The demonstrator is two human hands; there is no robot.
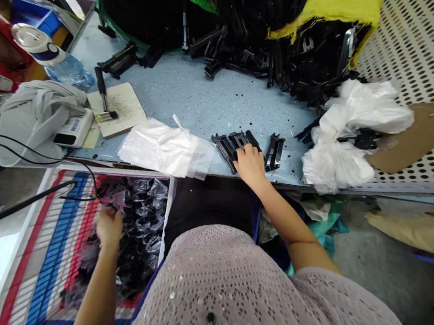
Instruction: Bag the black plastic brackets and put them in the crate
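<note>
My right hand (251, 167) rests at the front edge of the table, its fingers curled over a black plastic part (238, 139). Another black part (225, 150) lies against it on the left, and a separate pair (274, 152) lies just to the right. My left hand (109, 224) is low at the left, over a crate (172, 191) filled with clear-bagged black parts (144, 228). Its fingers are curled closed beside a bag's crumpled film. Their tips are hidden, so what they hold cannot be made out. A stack of clear plastic bags (166, 146) lies flat left of my right hand.
Loose black parts (241, 61) spill from a yellow sack (343, 6) and a green sack (199, 0) at the back. A brush (102, 93) lies on a pale board (128, 106). Left stand a water bottle (59, 61) and scale (77, 128); right, white bags (339, 164). Cables (28, 202) cross the crate.
</note>
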